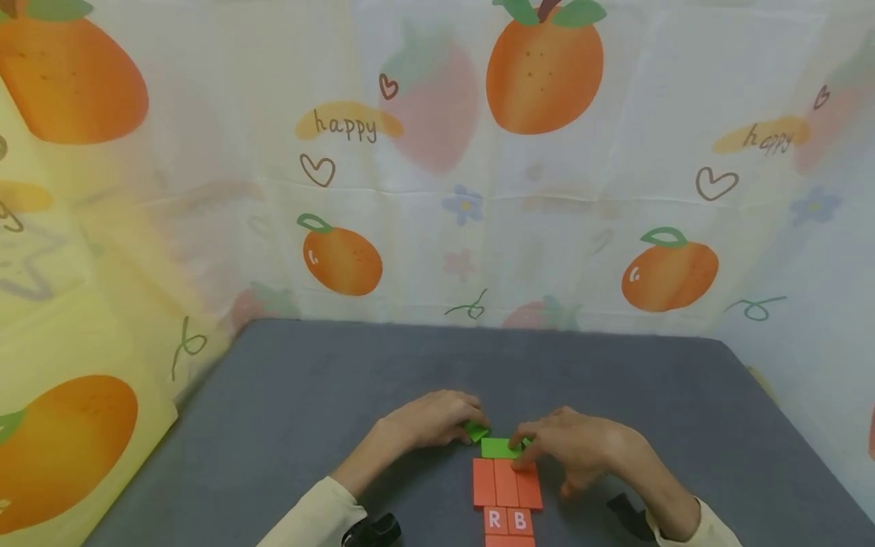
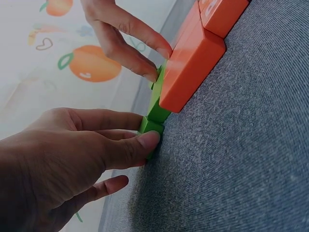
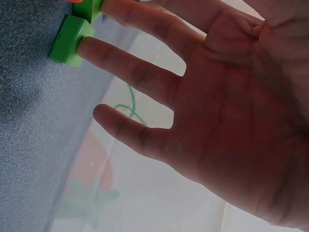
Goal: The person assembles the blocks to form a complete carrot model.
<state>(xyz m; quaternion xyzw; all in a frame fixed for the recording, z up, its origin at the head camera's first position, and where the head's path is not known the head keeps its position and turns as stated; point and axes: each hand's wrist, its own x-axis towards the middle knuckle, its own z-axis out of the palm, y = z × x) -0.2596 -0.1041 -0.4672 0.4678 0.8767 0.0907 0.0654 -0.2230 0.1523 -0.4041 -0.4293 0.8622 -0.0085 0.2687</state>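
Observation:
My left hand (image 1: 432,419) pinches a small green block (image 2: 151,125) between thumb and fingers at the left end of a longer green block (image 1: 496,448). On the other side my right hand (image 1: 581,444) reaches over with fingers extended, fingertips at the green row and the edge of the orange blocks (image 1: 506,484). In the right wrist view, one of its fingertips touches another small green block (image 3: 72,41). Three orange blocks lie side by side below the green row. Under them are two orange blocks marked R (image 1: 495,520) and B (image 1: 519,521).
Another orange block (image 1: 509,542) is cut off by the bottom edge of the head view. Everything lies on a dark grey table (image 1: 328,365). A fruit-printed cloth (image 1: 424,205) hangs behind and along the sides.

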